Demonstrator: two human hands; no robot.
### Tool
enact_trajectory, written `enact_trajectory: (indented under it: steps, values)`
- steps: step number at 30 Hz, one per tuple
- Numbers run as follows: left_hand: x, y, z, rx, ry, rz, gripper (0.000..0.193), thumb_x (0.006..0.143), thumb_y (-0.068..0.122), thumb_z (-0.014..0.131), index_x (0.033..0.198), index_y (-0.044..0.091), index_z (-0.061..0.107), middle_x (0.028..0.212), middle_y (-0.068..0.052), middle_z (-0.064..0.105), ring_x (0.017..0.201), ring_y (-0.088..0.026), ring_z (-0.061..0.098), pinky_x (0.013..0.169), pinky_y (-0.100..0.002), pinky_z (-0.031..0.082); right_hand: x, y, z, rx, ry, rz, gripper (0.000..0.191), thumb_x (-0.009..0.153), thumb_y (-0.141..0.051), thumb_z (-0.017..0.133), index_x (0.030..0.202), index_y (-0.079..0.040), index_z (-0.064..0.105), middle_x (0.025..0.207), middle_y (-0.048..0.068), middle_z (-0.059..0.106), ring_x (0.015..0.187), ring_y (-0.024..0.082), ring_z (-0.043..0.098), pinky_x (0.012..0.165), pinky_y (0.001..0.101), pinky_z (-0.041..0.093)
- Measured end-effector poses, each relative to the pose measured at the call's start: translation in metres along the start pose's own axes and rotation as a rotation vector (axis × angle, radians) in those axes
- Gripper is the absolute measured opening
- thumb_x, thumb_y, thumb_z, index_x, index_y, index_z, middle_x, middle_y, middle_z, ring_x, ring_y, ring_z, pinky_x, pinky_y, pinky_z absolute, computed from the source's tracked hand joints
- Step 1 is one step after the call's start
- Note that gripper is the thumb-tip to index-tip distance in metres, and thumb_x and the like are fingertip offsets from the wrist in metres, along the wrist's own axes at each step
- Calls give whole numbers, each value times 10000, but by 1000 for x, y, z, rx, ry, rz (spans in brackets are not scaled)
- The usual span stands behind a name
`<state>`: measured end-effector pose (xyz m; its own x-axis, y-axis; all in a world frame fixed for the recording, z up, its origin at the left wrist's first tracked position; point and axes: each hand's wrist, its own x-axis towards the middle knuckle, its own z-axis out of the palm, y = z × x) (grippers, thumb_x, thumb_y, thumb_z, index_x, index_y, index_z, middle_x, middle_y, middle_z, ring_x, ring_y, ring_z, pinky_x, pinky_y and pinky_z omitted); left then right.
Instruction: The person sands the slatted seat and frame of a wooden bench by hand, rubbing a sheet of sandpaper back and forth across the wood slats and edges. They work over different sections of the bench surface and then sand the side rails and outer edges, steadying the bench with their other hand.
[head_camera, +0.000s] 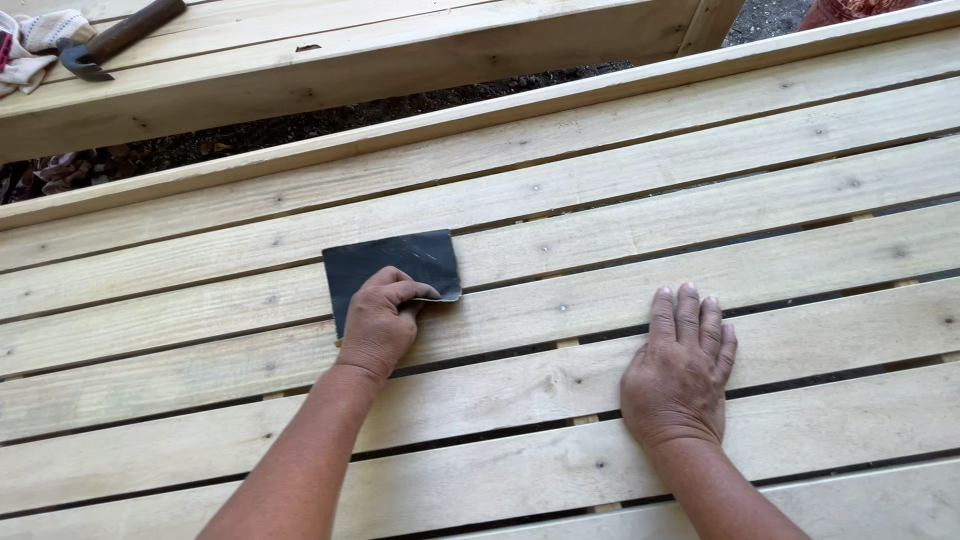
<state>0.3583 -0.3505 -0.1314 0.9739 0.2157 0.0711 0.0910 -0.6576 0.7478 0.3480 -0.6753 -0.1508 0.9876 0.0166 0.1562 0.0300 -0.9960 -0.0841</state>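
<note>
While the left hand (380, 325) is pressing down on a dark sheet of sandpaper (392, 268), its fingers are curling over the sheet's near edge and gripping it against the slatted wooden panel (560, 215). The sandpaper is lying flat across two pale slats, left of the panel's middle and well short of its far edge. The right hand (681, 372) is resting open and flat on the slats near the panel's middle, fingers together and pointing toward the far edge, grasping nothing and sitting well apart from the sandpaper. Both forearms are reaching in from the near edge. Beyond the panel's far edge, a second wooden frame (330, 70) is lying across a strip of dark ground. At that frame's far left corner, a hammer (112, 42) is resting beside a crumpled cloth (38, 40).
</note>
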Motion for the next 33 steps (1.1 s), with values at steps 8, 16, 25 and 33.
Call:
enact_trajectory:
  steps: [8,16,25,33]
  values:
    - [29,113,182,92,160,225,282,760,11,592,882,127,819,898,-83,674,921,-299,619,868,-411,520,2,1,-1,49,-51,31,659,939,-217,403,1568,-43,317,1656,173,267,1538,373,191,1237,521,84]
    - [25,105,136,125,52,237,335,764,-52,570,904,116,824,910,-86,690,943,-300,655,899,-394,539,15,59,-3,73,-42,-200,610,969,-228,335,1560,-77,316,1637,130,306,1523,277,216,1240,427,120]
    - [57,221,305,88,244,312,250,759,33,610,856,130,819,919,-112,677,969,-337,628,872,-429,534,65,206,-8,44,-35,-104,579,997,-236,321,1550,-67,342,1635,127,317,1535,264,226,1238,424,141]
    - [58,251,318,54,49,286,299,777,-18,613,943,107,827,914,-117,674,962,-336,634,879,-420,536,93,302,-10,42,49,-120,574,1013,-206,349,1564,-44,360,1635,151,345,1529,298,249,1237,434,165]
